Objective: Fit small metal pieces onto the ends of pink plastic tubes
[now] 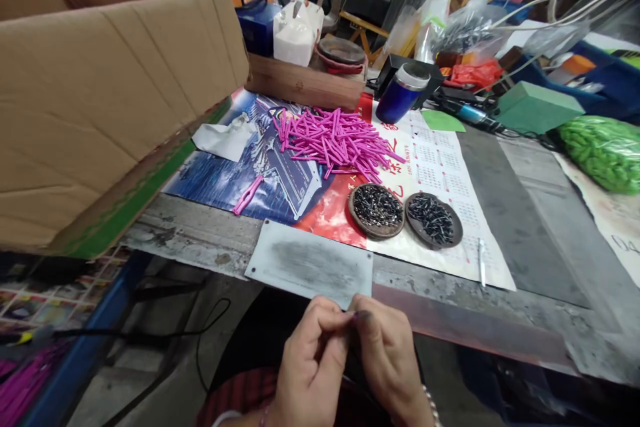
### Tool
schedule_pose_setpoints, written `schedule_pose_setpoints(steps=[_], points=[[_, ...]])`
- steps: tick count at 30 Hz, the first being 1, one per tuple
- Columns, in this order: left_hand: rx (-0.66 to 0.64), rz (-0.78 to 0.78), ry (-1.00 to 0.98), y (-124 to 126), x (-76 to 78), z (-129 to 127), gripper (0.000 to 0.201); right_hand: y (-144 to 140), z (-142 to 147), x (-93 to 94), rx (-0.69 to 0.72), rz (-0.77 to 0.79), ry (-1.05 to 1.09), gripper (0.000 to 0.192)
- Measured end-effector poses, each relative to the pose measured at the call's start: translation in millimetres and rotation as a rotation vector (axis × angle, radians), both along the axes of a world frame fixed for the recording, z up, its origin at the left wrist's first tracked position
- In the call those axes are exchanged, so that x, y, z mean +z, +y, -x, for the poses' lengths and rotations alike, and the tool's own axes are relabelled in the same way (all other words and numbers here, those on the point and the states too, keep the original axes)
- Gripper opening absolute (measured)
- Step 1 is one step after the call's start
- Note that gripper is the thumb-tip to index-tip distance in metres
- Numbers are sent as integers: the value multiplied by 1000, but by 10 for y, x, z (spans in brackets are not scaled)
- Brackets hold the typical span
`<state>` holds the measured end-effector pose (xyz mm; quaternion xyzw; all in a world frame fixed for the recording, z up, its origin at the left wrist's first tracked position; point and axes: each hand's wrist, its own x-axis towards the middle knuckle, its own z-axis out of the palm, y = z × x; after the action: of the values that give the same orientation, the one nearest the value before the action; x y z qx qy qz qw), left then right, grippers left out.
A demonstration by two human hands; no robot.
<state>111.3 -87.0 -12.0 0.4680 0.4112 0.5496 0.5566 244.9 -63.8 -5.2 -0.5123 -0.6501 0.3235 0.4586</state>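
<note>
Both hands, left (310,363) & right (387,360), pinch sth tiny together; calendar (440,173) print unreadable.

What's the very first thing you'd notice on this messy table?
The bright pink sticks, heaped mid-table on a poster. Just in front sit two round dishes of small dark metal bits. At the near edge, the left hand and right hand pinch something tiny together; a big cardboard box looms on the left.
</note>
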Motion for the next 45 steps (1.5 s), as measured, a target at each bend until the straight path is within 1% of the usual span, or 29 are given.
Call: schedule_pose_setpoints(steps=[1, 2, 3, 5, 6, 8, 10, 12, 14, 15, 18, 20, 21, 22, 23, 24, 26, 27, 28, 29, 31, 34, 35, 37, 38, 39, 41, 43, 45], points=[[-25, 10, 19, 17, 21, 29, 13, 7, -36, 4, -35, 27, 62, 51], [-51, 22, 50, 42, 43, 71, 13, 9, -73, 9, -88, 38, 118, 52], [-78, 28, 92, 76, 64, 131, 13, 4, -107, 16, -142, 28, 151, 46], [-122, 14, 213, 173, 98, 310, 15, -26, -171, 24, -172, -16, 102, 21], [-138, -24, 294, 232, 109, 428, 16, -48, -205, 20, -158, -19, 45, 16], [-127, -147, 486, 361, 116, 705, 20, -93, -290, -2, -155, 12, -37, 26], [-99, -256, 713, 491, 112, 982, 23, -133, -395, -29, -232, 24, -60, 22], [-120, -312, 948, 609, 108, 1169, 27, -170, -492, -38, -291, 0, -82, 15], [-176, -368, 1141, 710, 113, 1179, 30, -206, -537, -20, -261, -33, -124, 8], [-216, -400, 1208, 751, 118, 1105, 32, -222, -533, -4, -223, -42, -143, 7], [-365, -482, 1284, 831, 148, 662, 37, -253, -445, 52, -102, -47, -166, 13], [-459, -539, 1263, 857, 174, 380, 36, -266, -387, 82, -42, -60, -164, 17], [-502, -564, 1249, 865, 188, 305, 35, -273, -378, 93, -22, -71, -159, 18], [-530, -578, 1237, 871, 198, 290, 34, -282, -384, 101, -11, -80, -153, 20], [-540, -579, 1223, 873, 205, 334, 34, -293, -403, 104, -7, -89, -145, 21], [-532, -562, 1218, 875, 206, 423, 34, -303, -431, 103, -6, -88, -138, 22], [-451, -476, 1171, 876, 196, 653, 34, -316, -477, 83, -7, -66, -124, 22], [-411, -430, 1194, 875, 190, 745, 34, -314, -480, 66, 4, -47, -120, 20], [-368, -406, 1215, 872, 185, 797, 34, -304, -462, 47, 24, -31, -118, 19], [-358, -394, 1235, 865, 181, 799, 35, -288, -423, 28, 54, -12, -118, 18], [-362, -406, 1241, 845, 173, 674, 35, -248, -299, -3, 139, 2, -119, 18], [-362, -421, 1149, 819, 152, 391, 33, -208, -118, -17, 253, -35, -133, 20], [-348, -419, 1115, 808, 143, 334, 33, -207, -90, -14, 273, -49, -145, 21], [-303, -408, 1044, 771, 124, 315, 32, -217, -92, 6, 288, -45, -177, 20], [-269, -362, 964, 744, 118, 345, 31, -224, -113, 25, 292, -32, -195, 19], [-235, -276, 845, 711, 115, 389, 28, -228, -139, 51, 305, -16, -220, 18], [-189, -2, 532, 631, 124, 485, 18, -216, -183, 122, 363, 4, -312, 17], [-167, 290, 236, 548, 146, 544, 13, -175, -187, 198, 440, -40, -455, 18], [-159, 459, 77, 474, 167, 552, 16, -132, -142, 238, 491, -146, -578, 21]])
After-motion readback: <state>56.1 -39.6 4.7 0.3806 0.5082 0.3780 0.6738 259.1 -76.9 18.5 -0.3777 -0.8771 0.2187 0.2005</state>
